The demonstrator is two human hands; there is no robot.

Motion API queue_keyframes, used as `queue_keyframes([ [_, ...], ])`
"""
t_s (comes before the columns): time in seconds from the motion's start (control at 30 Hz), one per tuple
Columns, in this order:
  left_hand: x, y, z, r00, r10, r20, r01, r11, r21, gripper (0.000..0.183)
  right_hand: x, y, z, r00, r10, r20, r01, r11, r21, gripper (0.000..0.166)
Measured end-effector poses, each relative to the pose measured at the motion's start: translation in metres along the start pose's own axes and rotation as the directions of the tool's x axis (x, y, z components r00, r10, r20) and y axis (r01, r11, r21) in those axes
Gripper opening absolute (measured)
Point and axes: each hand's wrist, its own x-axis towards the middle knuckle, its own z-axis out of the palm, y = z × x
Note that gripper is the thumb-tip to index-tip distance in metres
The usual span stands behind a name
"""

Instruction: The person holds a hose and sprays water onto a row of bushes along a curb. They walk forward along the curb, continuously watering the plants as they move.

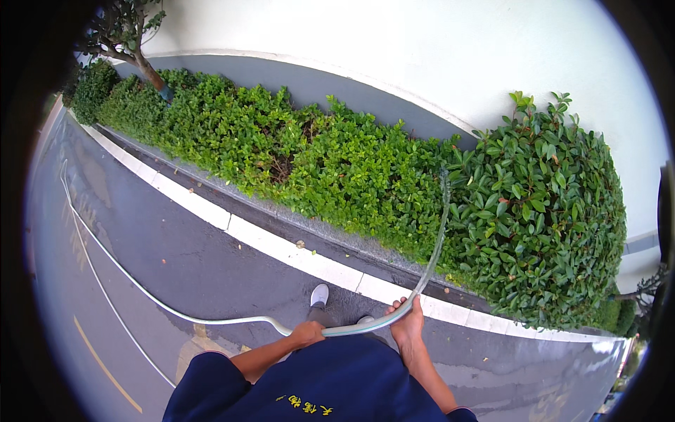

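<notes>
A pale garden hose (364,329) with a green stripe passes in front of my waist, gripped by both hands. My left hand (309,334) is closed around it at the left. Nearer its outlet, my right hand (408,319) curls its fingers round the hose. From that end a stream of water (441,232) arcs over the white kerb and falls where the low hedge (337,163) meets a taller rounded shrub (538,221). The hose behind my left hand trails across the asphalt to the far left and doubles back.
A white kerb (290,253) runs between the asphalt (211,269) and the planting bed. Behind the hedge stands a white wall (422,47) with a grey base. A small tree (150,71) grows at the upper left. My shoe (319,294) is near the kerb on wet ground.
</notes>
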Motion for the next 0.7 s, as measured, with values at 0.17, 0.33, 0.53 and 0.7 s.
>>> queue_keyframes([
  [0.17,0.010,-0.005,-0.006,0.999,-0.036,-0.004,0.036,0.997,-0.062,0.040,0.008,-0.006,0.015,1.000,0.012,0.019,-0.012,1.000,-0.027,0.044],
  [0.33,0.007,0.003,-0.015,0.996,-0.079,-0.048,0.078,0.997,-0.020,0.047,0.018,-0.010,0.018,0.995,0.050,0.086,-0.048,0.999,-0.021,0.045],
  [0.53,0.004,0.025,-0.026,0.995,-0.069,-0.078,0.071,0.997,0.030,0.051,0.022,-0.020,0.006,0.993,0.055,0.109,-0.059,0.998,0.028,0.045],
  [0.7,0.001,0.033,-0.023,0.991,-0.084,-0.103,0.089,0.995,0.041,0.049,0.018,-0.025,-0.003,0.992,0.048,0.118,-0.056,0.997,0.061,0.044],
])
